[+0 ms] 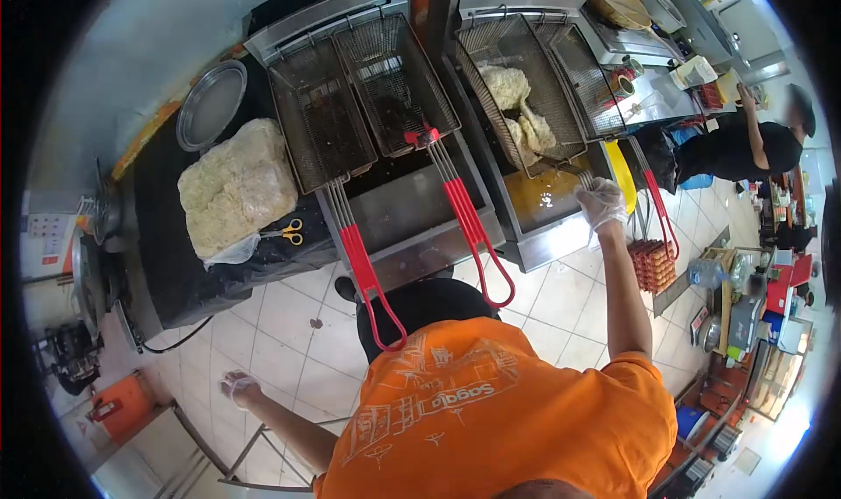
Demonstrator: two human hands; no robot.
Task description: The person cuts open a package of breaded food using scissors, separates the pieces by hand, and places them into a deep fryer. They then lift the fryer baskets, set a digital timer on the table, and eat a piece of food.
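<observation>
My right hand [603, 203], in a clear glove, is closed around the handle end of a wire fryer basket [558, 105]. Pale coated food pieces [505, 87] lie in this basket, which is over a fryer with yellowish oil [545, 197]. My left hand [236, 387], also gloved, hangs low at the left over the floor, its fingers apart and nothing in them. Two dark wire baskets [320, 118] with red handles [356, 258] rest at the fryer to the left.
A large bag of pale food [238, 188], yellow-handled scissors [285, 232] and an oval metal tray [212, 105] are on the black-covered counter at left. Another basket with a red handle [657, 203] is on the right. A person in black [740, 151] stands farther right, near stacked egg trays [653, 265].
</observation>
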